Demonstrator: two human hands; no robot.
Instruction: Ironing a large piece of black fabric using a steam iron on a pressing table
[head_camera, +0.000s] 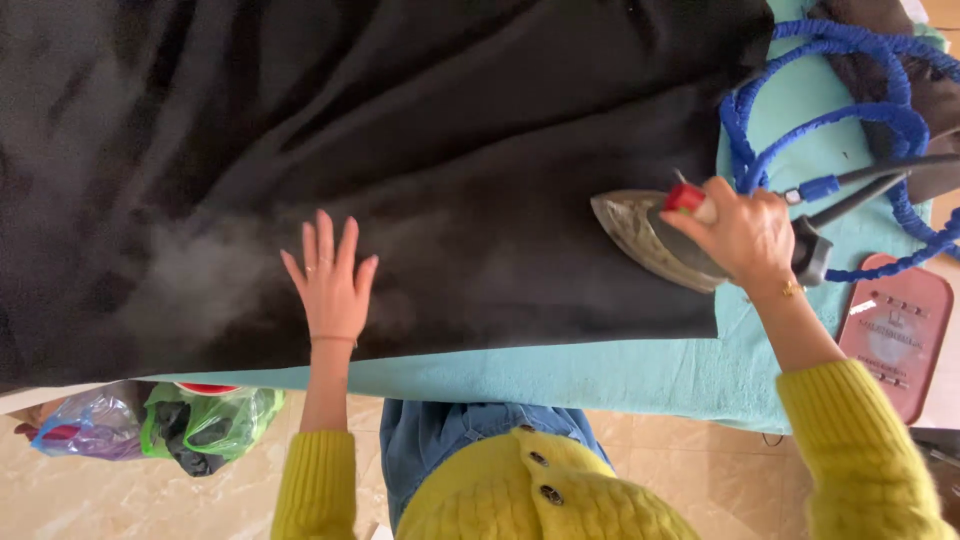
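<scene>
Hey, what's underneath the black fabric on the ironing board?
A teal board cover shows beneath the black fabric, along its near edge and right end. The left hand lies flat on the fabric; the right hand grips the iron. The rest underneath is hidden.

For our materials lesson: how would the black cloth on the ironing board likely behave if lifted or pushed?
The black cloth probably flops: it lies in soft folds and drapes past the board's edge. Pushed, it would likely bunch or slide on the teal cover, perhaps why the left hand presses it flat.
</scene>
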